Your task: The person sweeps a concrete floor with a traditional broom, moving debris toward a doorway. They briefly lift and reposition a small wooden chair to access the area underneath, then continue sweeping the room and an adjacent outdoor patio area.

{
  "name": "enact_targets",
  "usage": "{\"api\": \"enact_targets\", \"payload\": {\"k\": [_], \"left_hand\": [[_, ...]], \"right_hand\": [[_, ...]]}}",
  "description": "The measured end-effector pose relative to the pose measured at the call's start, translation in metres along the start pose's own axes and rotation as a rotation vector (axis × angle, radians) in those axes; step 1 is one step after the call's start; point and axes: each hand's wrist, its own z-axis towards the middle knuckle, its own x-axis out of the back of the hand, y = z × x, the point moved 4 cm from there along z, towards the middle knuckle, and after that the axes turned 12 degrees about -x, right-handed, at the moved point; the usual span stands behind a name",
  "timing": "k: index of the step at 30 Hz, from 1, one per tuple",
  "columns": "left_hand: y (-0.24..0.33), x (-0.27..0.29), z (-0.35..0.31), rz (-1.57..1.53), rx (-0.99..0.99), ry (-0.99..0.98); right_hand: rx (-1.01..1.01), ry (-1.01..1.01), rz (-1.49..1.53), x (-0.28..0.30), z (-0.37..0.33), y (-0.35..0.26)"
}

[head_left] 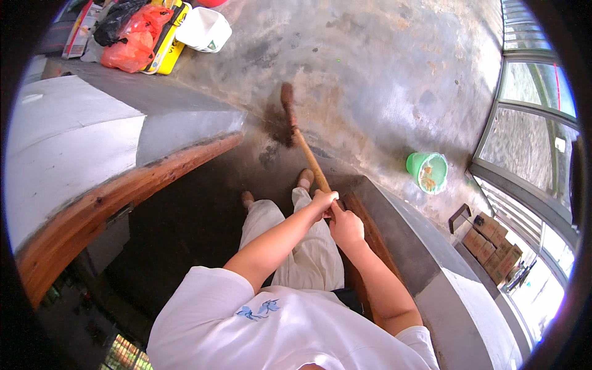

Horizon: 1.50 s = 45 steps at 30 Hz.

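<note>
Head view shows floor sweeping that looks to be partway through: the broom (pixel 308 155), with its wooden shaft and reddish-brown head, reaches out in front of the person's feet to the concrete floor (pixel 394 98) just past the wood-edged opening. What is done is hard to judge, though a green bin (pixel 427 172) standing to the right holds some yellowish-brown scraps. Dark marks lie around the broom's head, and a tiny green speck (pixel 338 60) sits farther out, so some floor probably remains to be swept; the head is blurred, and I cannot tell whether the darkness beside it is bristle, dirt or stain. Both hands hold the shaft near its upper end, each grip narrow and wrapped about the wood. The left hand (pixel 322 203) is the farther forward, its arm stretched across the body toward the middle; the right hand (pixel 346 227) is close behind it, with that elbow bent and out to the side. The shaft slants forward and leftward from them.
</note>
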Motion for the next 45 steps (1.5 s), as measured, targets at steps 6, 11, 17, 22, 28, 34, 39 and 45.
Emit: {"api": "enact_targets", "payload": {"k": [6,11,17,22,28,34,39,45], "left_hand": [[-0.013,0.021,0.027,0.052,0.079,-0.032],[-0.012,0.052,0.005,-0.052,-0.068,-0.099],[0.057,0.139,-0.047,-0.366,-0.305,-0.199],[0.082,0.227,-0.121,-0.496,-0.672,0.051],[0.037,0.342,-0.222,-0.071,-0.751,0.339],[0.019,0.459,-0.301,-0.099,-0.947,0.471],[0.112,0.514,-0.382,0.17,-1.514,0.686],[0.258,0.547,-0.48,0.142,-1.712,0.826]], "right_hand": [[0.014,0.037,0.155,-0.01,0.017,-0.012],[0.106,0.105,0.356,-0.011,-0.027,-0.052],[0.751,0.299,0.592,0.004,-0.055,-0.151],[0.796,0.482,0.522,-0.008,-0.024,-0.272],[0.788,0.563,0.57,-0.025,0.024,-0.401],[0.769,0.531,0.532,-0.058,0.051,-0.436],[0.334,0.593,0.346,-0.125,-0.001,-0.389],[1.072,0.58,0.077,-0.164,-0.188,-0.432]]}}
